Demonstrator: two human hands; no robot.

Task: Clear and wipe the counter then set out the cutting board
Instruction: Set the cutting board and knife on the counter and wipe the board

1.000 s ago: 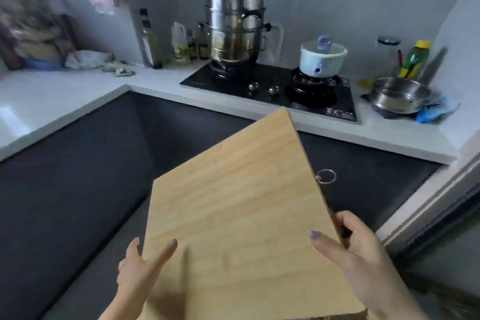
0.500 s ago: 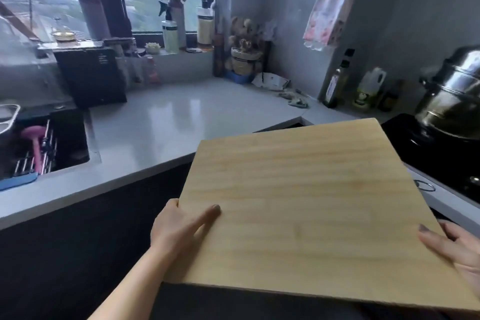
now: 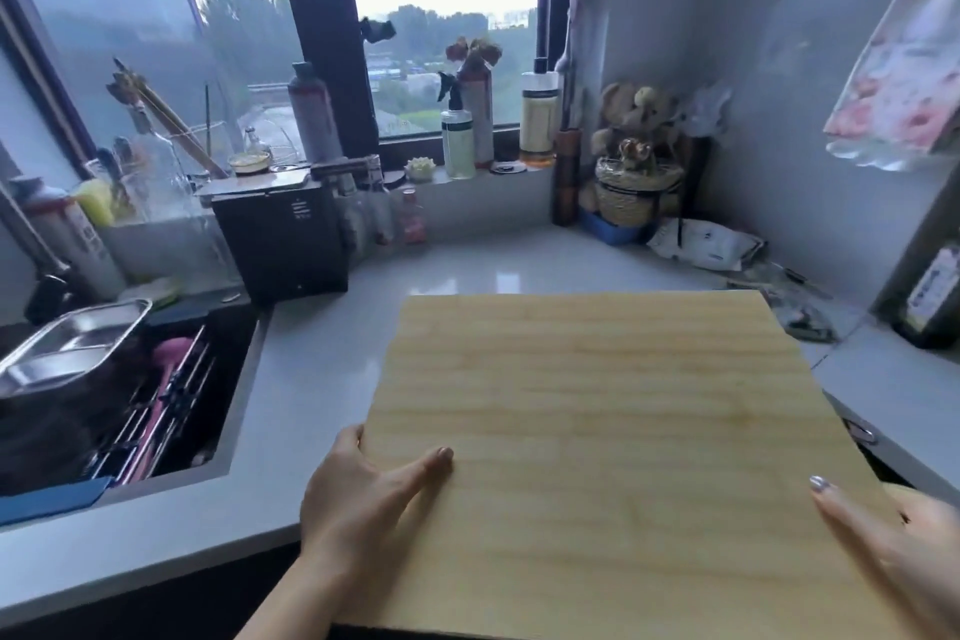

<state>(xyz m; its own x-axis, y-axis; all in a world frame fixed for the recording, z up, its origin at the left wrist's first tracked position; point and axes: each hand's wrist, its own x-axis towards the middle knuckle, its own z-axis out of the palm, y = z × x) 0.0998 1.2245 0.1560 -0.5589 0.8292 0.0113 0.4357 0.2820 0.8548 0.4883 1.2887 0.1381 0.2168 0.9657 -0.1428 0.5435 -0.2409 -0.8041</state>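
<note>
A large pale wooden cutting board [image 3: 613, 442] fills the lower middle of the view, held level over the white counter [image 3: 322, 369] near the corner. My left hand [image 3: 358, 499] grips its left edge, thumb on top and fingers underneath. At the lower right, my right hand [image 3: 904, 551] holds the board's right edge with the thumb laid on its top face. A metal ring [image 3: 862, 431] hangs at the board's right side.
A sink [image 3: 130, 405] with a steel tray and rack lies on the left. A black appliance [image 3: 283, 234], bottles and a spray bottle [image 3: 457, 135] line the windowsill. A woven basket [image 3: 636, 195] and a white packet [image 3: 706, 252] fill the back corner.
The view has swung left from the stove to the window corner. The board, carried in both hands, has moved over the counter beside the sink.
</note>
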